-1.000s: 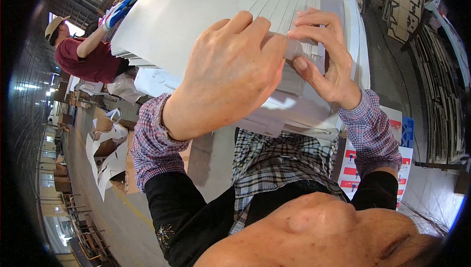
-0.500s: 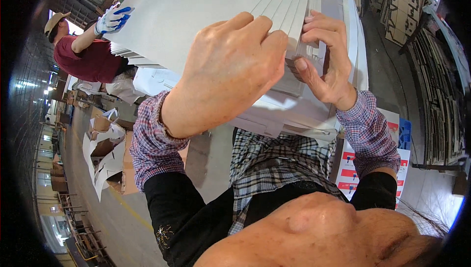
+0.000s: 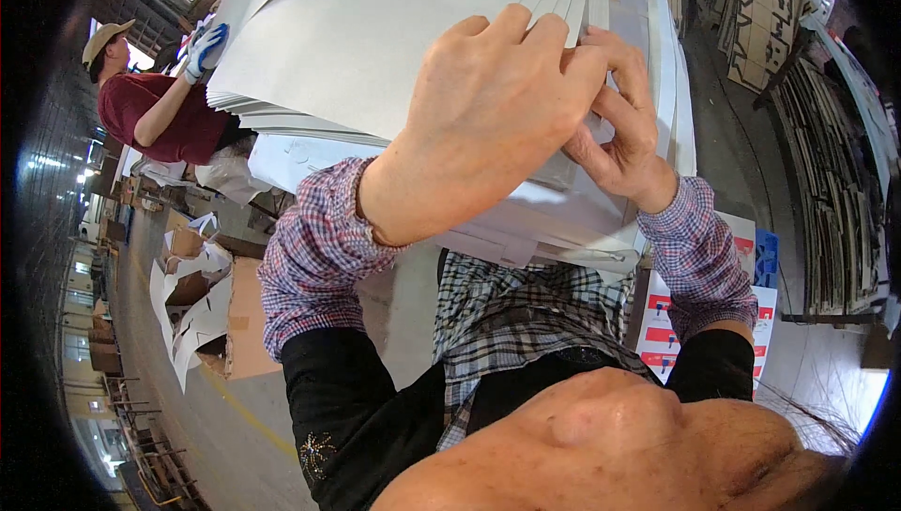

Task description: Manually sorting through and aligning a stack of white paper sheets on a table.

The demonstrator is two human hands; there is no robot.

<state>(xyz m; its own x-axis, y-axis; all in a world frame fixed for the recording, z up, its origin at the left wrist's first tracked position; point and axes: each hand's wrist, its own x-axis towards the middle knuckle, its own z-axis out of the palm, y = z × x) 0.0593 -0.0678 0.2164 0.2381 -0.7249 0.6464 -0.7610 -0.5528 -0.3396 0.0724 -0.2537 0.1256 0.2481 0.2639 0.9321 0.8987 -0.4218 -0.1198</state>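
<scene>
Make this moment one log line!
white sheets: stacked, edges fanned | left hand: over edges | right hand: close beside left | co-worker's gloved hand: near stack's left side

Large white sheets (image 3: 328, 51) in an overlapping stack, edges fanned toward the right.

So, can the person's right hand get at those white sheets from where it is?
Most likely yes: the right hand is right at the edge of the white sheets, though the left hand covers part of them.
</scene>
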